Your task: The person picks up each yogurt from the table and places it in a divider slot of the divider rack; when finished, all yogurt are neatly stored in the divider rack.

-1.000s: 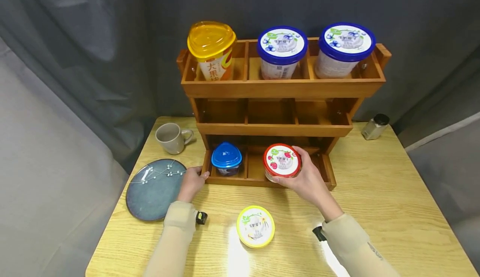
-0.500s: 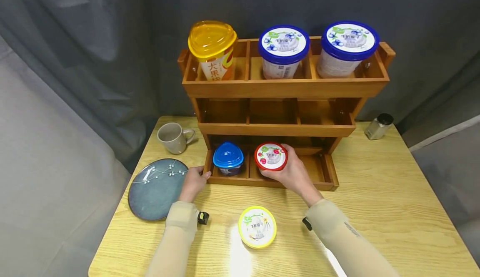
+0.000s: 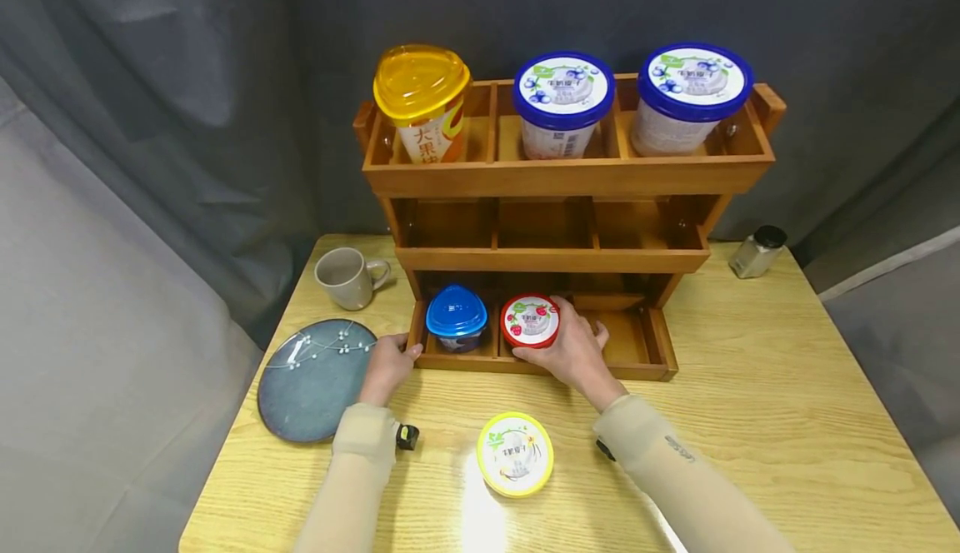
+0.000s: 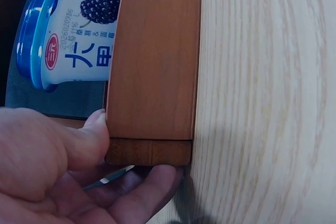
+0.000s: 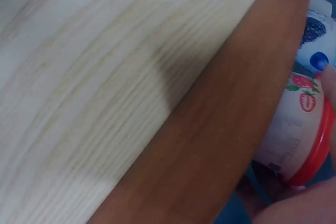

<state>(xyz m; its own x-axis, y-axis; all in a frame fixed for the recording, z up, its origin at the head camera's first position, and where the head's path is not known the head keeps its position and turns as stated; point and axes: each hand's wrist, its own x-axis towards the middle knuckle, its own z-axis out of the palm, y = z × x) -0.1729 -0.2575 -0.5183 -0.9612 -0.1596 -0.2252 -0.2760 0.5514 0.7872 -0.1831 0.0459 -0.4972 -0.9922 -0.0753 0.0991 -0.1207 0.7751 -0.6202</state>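
Note:
My right hand point(image 3: 573, 353) holds a red-lidded yogurt tub point(image 3: 531, 320) with strawberries on its lid, thumb at the front and fingers behind. The tub stands in the middle compartment of the bottom tier of a wooden rack point(image 3: 525, 260); the right wrist view shows the tub's side point(image 5: 294, 129) behind the tier's front board point(image 5: 210, 124). With thumb and fingers, my left hand point(image 3: 388, 366) grips the left end of that tier, its corner point(image 4: 149, 152) between them in the left wrist view. In the left compartment sits a blue-lidded cup point(image 3: 456, 316) printed with a blackberry.
A yellow-lidded tub point(image 3: 514, 455) stands on the table in front of the rack. The top tier carries an orange-lidded cup point(image 3: 422, 87) and two blue-lidded tubs point(image 3: 564, 91). At left are a mug point(image 3: 343, 278) and a blue plate point(image 3: 315, 395); a small jar point(image 3: 757, 251) stands right.
My right hand has moved the red-lidded tub left and down into the bottom tier's middle compartment, beside the blue-lidded cup. My left hand has kept its grip on the rack.

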